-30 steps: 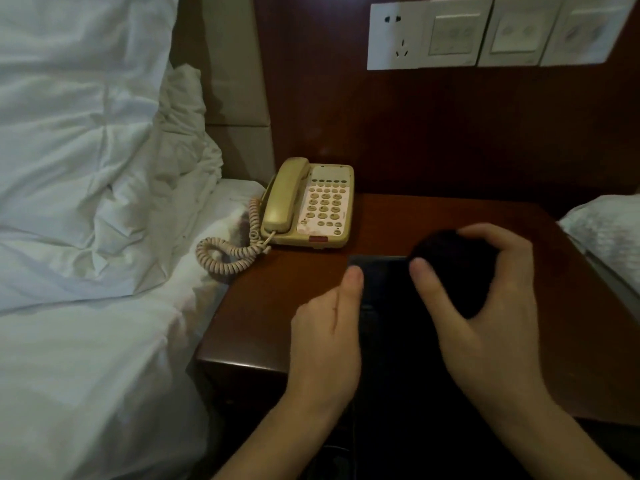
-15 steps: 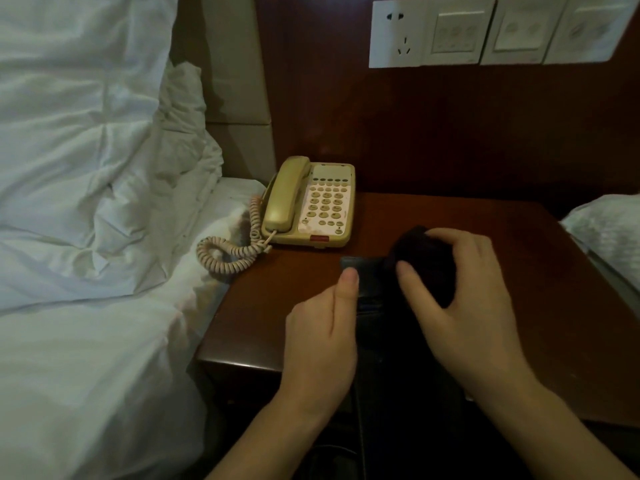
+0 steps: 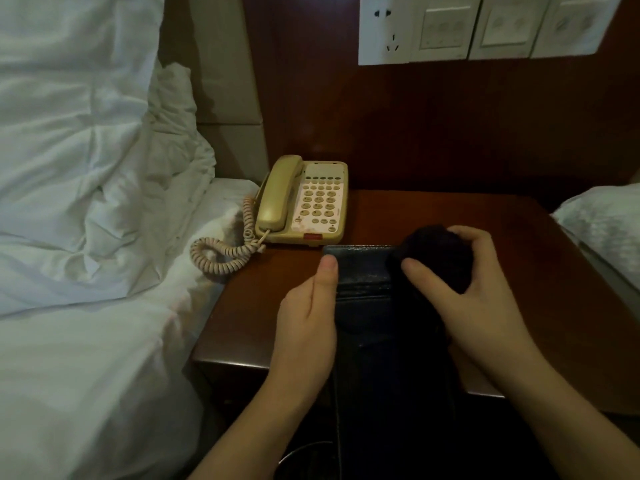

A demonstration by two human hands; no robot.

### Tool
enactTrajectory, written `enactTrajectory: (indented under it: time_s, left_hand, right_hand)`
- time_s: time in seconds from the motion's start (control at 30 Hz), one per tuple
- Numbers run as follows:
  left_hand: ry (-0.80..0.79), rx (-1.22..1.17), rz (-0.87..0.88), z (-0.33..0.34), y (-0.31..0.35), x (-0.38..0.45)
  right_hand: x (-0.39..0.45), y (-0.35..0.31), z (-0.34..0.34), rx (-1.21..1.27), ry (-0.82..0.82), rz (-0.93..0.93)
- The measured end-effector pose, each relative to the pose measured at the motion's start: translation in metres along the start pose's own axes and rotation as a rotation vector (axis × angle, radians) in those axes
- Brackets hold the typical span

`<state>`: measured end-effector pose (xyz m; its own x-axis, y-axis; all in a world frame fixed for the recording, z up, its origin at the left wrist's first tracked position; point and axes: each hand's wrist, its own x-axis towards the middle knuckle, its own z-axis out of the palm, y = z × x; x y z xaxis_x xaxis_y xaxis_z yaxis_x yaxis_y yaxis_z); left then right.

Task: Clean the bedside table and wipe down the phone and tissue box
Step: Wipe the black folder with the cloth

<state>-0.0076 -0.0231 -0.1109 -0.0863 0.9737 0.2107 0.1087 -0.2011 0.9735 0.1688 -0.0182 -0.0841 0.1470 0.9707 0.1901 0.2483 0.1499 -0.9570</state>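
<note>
A dark, long tissue box (image 3: 363, 273) lies on the reddish wooden bedside table (image 3: 273, 285), its near end reaching past the table's front edge. My left hand (image 3: 308, 323) holds the box's left side, thumb lying along its top edge. My right hand (image 3: 478, 299) grips a balled dark cloth (image 3: 438, 252) and presses it on the far right part of the box top. A beige corded phone (image 3: 311, 202) sits at the table's back left, just beyond the box, handset on its cradle.
The phone's coiled cord (image 3: 221, 252) hangs over the table's left edge onto the white bed (image 3: 86, 306). A second pillow (image 3: 606, 223) borders the table on the right. A wall socket and switch panels (image 3: 450, 27) are mounted above on the dark wood panel.
My right hand slid the cloth left across the box top, then a little back to the right. My left hand stayed on the box's left side.
</note>
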Motion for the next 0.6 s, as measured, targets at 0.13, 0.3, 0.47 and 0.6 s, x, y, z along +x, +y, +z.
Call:
enactTrajectory:
  time_s: [0.13,0.3,0.47,0.6]
  left_hand:
    - [-0.127,-0.113,-0.112,0.005,0.003,-0.002]
    - [-0.091,-0.076,-0.007,0.011,0.003,-0.01]
    - [-0.067,0.016,0.127,0.01,-0.001,-0.007]
    - [-0.088,0.033,0.129,0.014,-0.002,-0.011]
  right_hand:
    - [0.003,0.003,0.004,0.046,0.178,-0.04]
    - [0.004,0.007,0.005,0.037,0.165,-0.001]
    - [0.001,0.004,0.017,-0.451,0.207,-0.363]
    - [0.0,-0.009,0.032,-0.474,-0.045,-0.464]
